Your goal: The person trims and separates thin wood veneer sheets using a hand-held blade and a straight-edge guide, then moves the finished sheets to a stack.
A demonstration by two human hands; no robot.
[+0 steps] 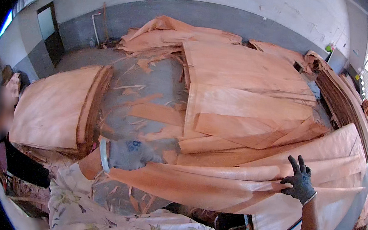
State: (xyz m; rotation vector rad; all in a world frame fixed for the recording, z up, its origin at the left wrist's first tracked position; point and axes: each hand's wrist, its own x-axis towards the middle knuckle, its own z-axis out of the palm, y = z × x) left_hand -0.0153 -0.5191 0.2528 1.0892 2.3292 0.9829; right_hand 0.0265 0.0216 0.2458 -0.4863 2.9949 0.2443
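Note:
A long, thin sheet of orange-brown wood veneer [211,191] stretches sideways in front of me, sagging and creased. My left hand [131,155], in a grey glove with a pale bangle at the wrist, is closed on its left end. Over the sheet's right part is my right hand [300,182], in a dark grey glove. Its fingers are spread, and the thumb side touches the veneer near a fold. Behind, more loose veneer strips [254,131] overlap along the near side of a broad veneer stack [248,68].
A smaller veneer stack [53,104] stands at left. Torn scraps [143,90] litter the grey floor between the stacks. Another person's dark sleeve [28,165] shows at far left. Crumpled veneer [165,35] lies by the back wall; a tall pile [344,101] stands right.

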